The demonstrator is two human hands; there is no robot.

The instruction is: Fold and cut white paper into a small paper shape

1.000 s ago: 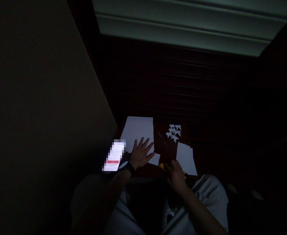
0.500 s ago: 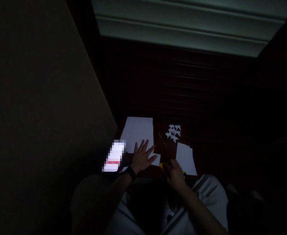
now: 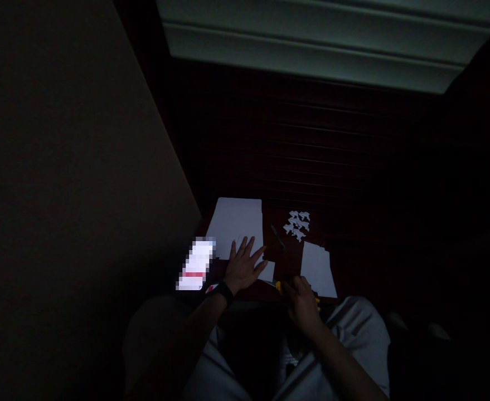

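Note:
My left hand (image 3: 241, 268) lies flat with fingers spread, a dark band on its wrist. It presses on a small piece of white paper (image 3: 268, 271) and on the lower edge of a stack of white sheets (image 3: 238, 220). My right hand (image 3: 302, 301) is closed around a yellow-and-black utility knife (image 3: 278, 286). A thin blade points left from it, along the near edge of the small paper. Most of the handle is hidden in my fist.
Several small folded white paper shapes (image 3: 297, 224) lie at the back right, with a pen (image 3: 277, 237) left of them. More white paper (image 3: 318, 270) lies at the right. A lit, blurred phone screen (image 3: 197, 264) is at the left. The small dark table (image 3: 289, 262) ends before my knees.
My right hand and the knife have shifted slightly right and down, and the blade now shows below the small paper. My left hand stays in place.

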